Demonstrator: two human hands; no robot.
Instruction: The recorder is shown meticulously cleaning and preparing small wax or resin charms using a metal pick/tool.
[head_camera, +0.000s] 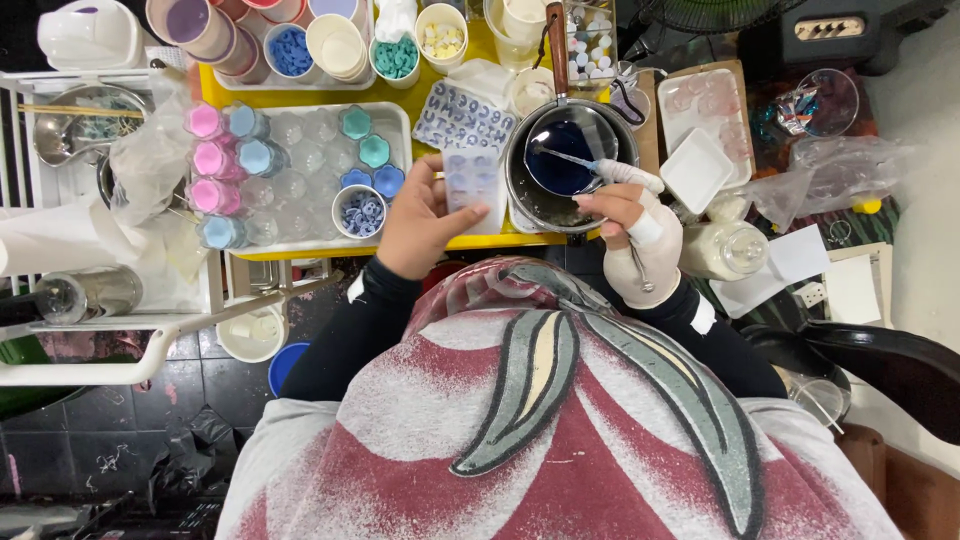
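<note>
We are at a small craft workbench. Around us a yellow table (330, 95) holds cups of coloured wax pieces (290, 48), clear silicone moulds (300, 160) and a melting pot of blue liquid (565, 165).

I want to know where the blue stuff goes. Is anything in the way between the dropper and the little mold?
Nothing visible is. The right hand holds the dropper with its tip in the blue liquid of the pan. The left hand holds the clear mold right beside the pan, with only open space between them.

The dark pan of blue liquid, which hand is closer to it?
Right. The right hand is at the dark pan's rim, holding a dropper over it; the left hand holds a clear mold beside it.
</note>
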